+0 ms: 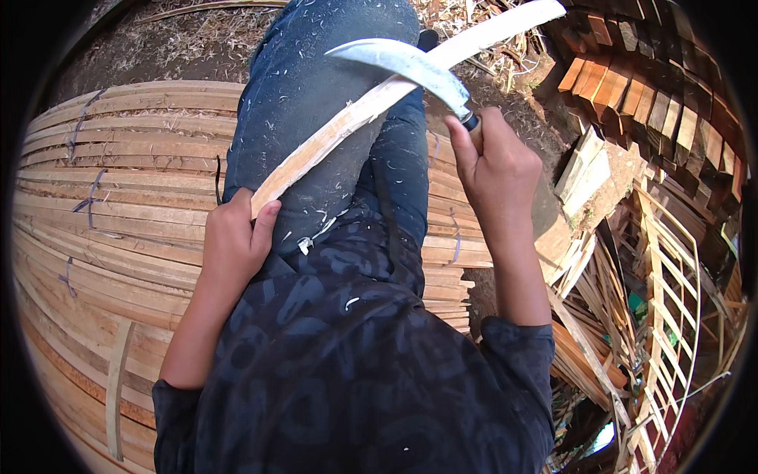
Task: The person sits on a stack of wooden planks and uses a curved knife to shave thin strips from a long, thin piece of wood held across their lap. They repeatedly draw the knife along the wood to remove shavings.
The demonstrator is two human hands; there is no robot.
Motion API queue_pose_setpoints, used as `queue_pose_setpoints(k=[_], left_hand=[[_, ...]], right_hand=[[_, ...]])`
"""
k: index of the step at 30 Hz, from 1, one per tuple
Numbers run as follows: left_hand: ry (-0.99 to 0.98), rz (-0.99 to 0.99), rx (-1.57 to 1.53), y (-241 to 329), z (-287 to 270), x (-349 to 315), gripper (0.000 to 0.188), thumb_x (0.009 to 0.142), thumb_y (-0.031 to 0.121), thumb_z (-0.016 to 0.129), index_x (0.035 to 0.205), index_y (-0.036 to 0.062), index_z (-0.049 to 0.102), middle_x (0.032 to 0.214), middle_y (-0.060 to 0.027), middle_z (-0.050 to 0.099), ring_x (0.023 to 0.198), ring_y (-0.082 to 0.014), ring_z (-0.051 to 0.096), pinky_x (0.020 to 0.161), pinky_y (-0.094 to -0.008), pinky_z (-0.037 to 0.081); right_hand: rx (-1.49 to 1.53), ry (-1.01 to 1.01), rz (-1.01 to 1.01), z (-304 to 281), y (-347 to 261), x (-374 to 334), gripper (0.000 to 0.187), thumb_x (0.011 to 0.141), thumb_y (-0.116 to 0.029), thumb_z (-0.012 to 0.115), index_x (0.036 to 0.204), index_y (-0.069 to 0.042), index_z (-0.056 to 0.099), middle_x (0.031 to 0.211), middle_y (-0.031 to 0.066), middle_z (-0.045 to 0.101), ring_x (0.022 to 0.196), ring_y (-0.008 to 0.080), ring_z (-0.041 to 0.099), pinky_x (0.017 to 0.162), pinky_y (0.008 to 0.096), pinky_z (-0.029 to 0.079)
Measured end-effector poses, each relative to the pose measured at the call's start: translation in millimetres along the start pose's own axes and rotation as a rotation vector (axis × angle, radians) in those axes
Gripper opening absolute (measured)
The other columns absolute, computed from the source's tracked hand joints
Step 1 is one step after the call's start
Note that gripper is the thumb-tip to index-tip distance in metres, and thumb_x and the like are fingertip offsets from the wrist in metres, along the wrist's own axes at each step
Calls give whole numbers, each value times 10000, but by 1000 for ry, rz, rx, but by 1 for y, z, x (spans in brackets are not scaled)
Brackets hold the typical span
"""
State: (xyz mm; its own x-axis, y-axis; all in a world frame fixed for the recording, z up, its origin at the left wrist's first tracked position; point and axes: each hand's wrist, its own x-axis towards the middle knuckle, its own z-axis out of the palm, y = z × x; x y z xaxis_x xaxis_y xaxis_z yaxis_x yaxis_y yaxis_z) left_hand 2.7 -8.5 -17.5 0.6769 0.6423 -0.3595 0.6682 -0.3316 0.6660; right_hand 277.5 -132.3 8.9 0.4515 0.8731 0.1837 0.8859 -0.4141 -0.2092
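Ground: brown earth [103, 75] with curled shavings along the upper edge.
Battens [134, 189]: many long, pale sawn lengths on both sides of the legs, bundled; count not possible.
Ties [89, 200]: purple, thin, stringy; at least four on the battens.
Stack [612, 87]: reddish-brown timber, squared ends, upper right.
Lattice [663, 316]: one, pale slats, right edge.
Shirt [355, 387]: black, blue-grey marks; too faint to tell whether they are lettering.
Trousers [324, 79]: blue, dusty, flecked with pale shavings.
Strip [371, 107]: one, wood, long, slightly curved, rough-edged; slants across the thighs, far end at upper right.
Sickle [418, 69]: one, hooked metal blade, dark collar, tan handle; blade crosses above the strip, contact unclear.
Left hand [237, 235]: fingers curled closed round the strip's near end.
Right hand [504, 170]: fist closed round the sickle's handle, thumb laid along it.
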Motion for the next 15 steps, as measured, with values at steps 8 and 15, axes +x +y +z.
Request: queue_pose_setpoints(k=[8,15], left_hand=[[-6,-15,2,-5,3,-2,436,932,330,510,702,-40,500,552,-241,487,527,-417,539,480,-440,388],[-1,0,3,-6,1,1,425,935,331,499,717,-33,506,565,-241,493,559,-433,541,494,-451,394]], right_hand=[[-113,89,3,0,23,19,393,845,-410,641,650,-120,461,486,19,488,400,194,513,390,310,401],[-188,31,41,-11,45,29,421,895,-420,575,658,-91,462,499,39,530,428,255,545,402,336,413]])
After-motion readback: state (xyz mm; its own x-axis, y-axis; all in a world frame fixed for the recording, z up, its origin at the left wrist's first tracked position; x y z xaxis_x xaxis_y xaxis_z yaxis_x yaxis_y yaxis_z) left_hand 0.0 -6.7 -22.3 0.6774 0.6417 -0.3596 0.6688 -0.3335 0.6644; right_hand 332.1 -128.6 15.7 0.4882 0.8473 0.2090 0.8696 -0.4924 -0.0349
